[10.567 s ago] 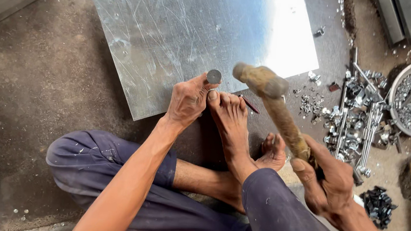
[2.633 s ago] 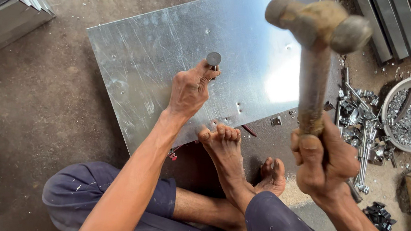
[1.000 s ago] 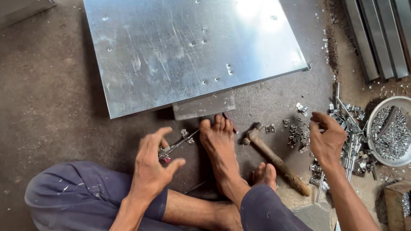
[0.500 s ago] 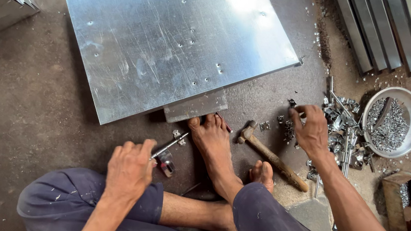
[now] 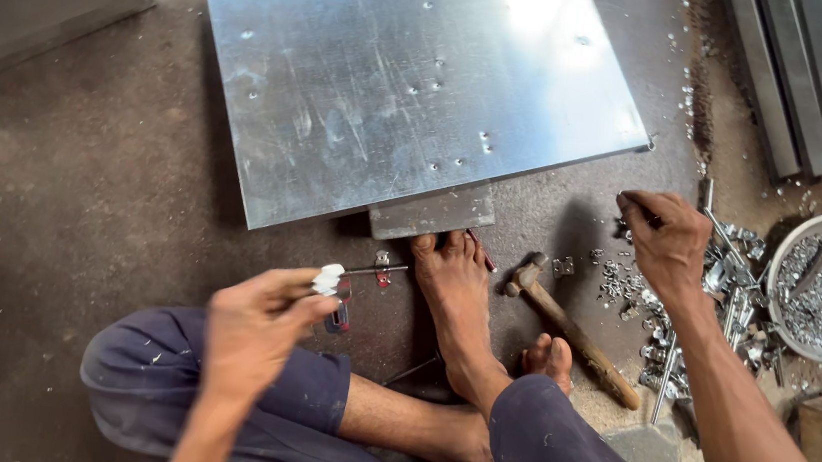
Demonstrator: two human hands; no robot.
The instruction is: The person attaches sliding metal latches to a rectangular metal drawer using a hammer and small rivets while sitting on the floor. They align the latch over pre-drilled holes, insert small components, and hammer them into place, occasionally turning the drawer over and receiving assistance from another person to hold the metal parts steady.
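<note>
Your left hand [image 5: 256, 332] was pinched shut on a small bright metal piece [image 5: 328, 278], held just above the floor near the slim punch-like tool [image 5: 372, 270] lying there. Your right hand [image 5: 669, 244] was curled closed over the scrap heap [image 5: 717, 291], fingertips gripping something thin; what exactly, I could not tell. Both wrists were bent downward, forearms reaching out over your folded legs.

The small piece looked easy to lose: held only by the fingertips, it could have slipped and vanished among the floor litter. The heap under your right hand was full of sharp offcuts, so a careless grab could have cut you. Your bare foot [image 5: 455, 296] was pressed against the steel block [image 5: 433, 213] under the galvanised sheet [image 5: 414, 91], with the hammer [image 5: 572, 327] lying just beside it; any sliding of the sheet's edge would have met your toes.
</note>
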